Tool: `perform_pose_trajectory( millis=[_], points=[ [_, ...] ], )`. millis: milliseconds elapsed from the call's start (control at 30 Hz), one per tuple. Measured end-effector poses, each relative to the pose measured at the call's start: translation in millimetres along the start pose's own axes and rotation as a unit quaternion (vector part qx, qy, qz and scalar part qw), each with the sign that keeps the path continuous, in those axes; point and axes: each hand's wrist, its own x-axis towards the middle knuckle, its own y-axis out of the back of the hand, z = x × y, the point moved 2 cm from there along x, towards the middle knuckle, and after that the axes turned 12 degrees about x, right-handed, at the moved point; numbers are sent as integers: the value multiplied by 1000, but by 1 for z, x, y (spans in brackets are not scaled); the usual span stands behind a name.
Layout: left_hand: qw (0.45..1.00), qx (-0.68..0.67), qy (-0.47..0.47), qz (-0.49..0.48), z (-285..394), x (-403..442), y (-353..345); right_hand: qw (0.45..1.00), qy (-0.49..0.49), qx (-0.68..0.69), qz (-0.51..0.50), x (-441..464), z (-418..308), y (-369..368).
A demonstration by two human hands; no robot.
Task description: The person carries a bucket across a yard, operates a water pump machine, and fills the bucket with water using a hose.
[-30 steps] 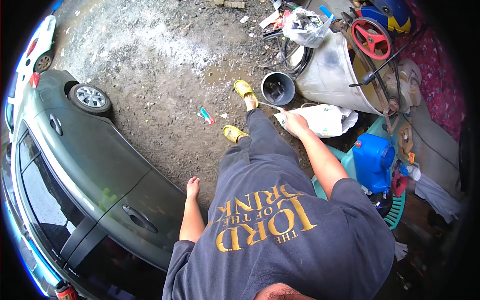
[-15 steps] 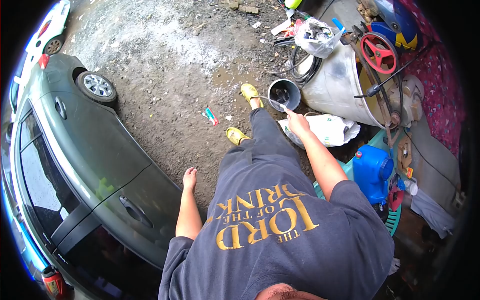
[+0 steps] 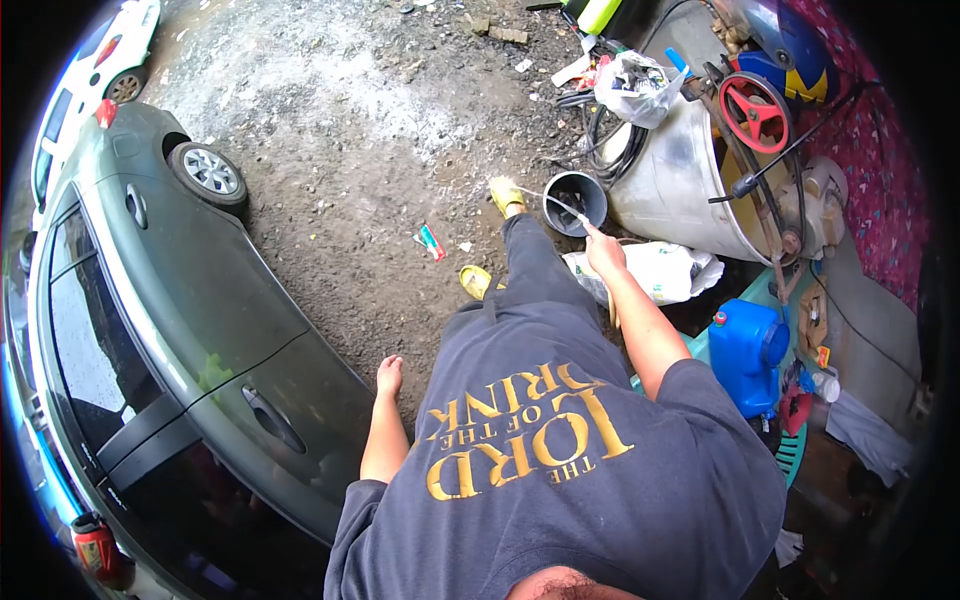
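My right hand [image 3: 606, 252] is closed around a slim pale hose [image 3: 575, 213], whose white end points across the mouth of a dark bucket [image 3: 590, 190]. From that end a thin whitish stream reaches my farther yellow shoe [image 3: 508, 198], where it looks like water splashing. The other yellow shoe [image 3: 476, 281] stands on the wet gravel. My left hand [image 3: 390, 376] hangs low beside the green car [image 3: 270, 330], its fingers loosely bent, and nothing shows in it. A white sack [image 3: 672, 272] lies just beyond my right hand.
A large whitish drum [image 3: 665, 185] lies on its side at the right, near a red handwheel [image 3: 754, 112] and coiled black hose [image 3: 612, 150]. A blue jerrycan [image 3: 742, 355] sits on a green plastic chair [image 3: 792, 455]. A small red-and-blue wrapper [image 3: 431, 242] lies on the gravel.
The view has shifted slightly, so the car and ground sit a little farther right. The whitish splash now covers my farther shoe's toe. My right hand keeps hold of the hose.
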Motion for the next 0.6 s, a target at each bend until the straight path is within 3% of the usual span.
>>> perform_pose_trajectory(
  millis=[167, 267, 300, 467, 533, 600],
  points=[
    [1000, -2, 5, -1, -10, 4, -4, 993, -116, 20, 27, 1, 42, 7],
    [1000, 22, 1, -18, -21, 24, -7, 991, -122, 48, 37, -5, 62, 20],
    [999, 21, -46, -17, -40, 50, -11, 988, -131, 58, 51, -8, 64, 24],
    [999, 18, 6, -27, 21, 12, -6, 987, -140, 51, 58, -13, 79, 44],
    [997, -57, -40, -28, 37, 11, -9, 986, -148, 59, 56, -13, 80, 50],
    [998, -38, -41, 0, 52, 4, -16, 982, -148, 110, 49, -11, 74, 57]
  ],
)
